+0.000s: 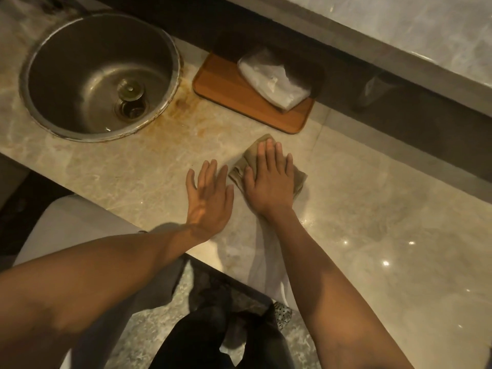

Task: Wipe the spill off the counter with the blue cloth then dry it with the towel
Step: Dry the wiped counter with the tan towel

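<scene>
On the counter (pixel 372 209), right of the sink (pixel 101 75), the right hand (pixel 269 179) lies flat, fingers spread, pressing a tan folded cloth (pixel 299 179) to the stone. It grips nothing; the palm simply bears down on the fabric. A pale length of cloth (pixel 266 262) runs from under that wrist, beneath the forearm, and hangs over the counter edge; whether it is one piece with the tan fold I cannot tell. The left hand (pixel 210 193) rests open and flat on bare stone just beside it, holding nothing, likely bracing.

No blue cloth shows anywhere. The warm light could be shifting colours, but the fabric under the palm reads as the towel, so my guess is the wiping is done and the drying is under way. The stone near the right forearm glints, perhaps still damp, so some passes probably remain there.

Further off, rusty staining (pixel 183 102) rings the sink rim, and behind it a wooden board (pixel 226 89) carries a clear plastic bag (pixel 274 81).
</scene>
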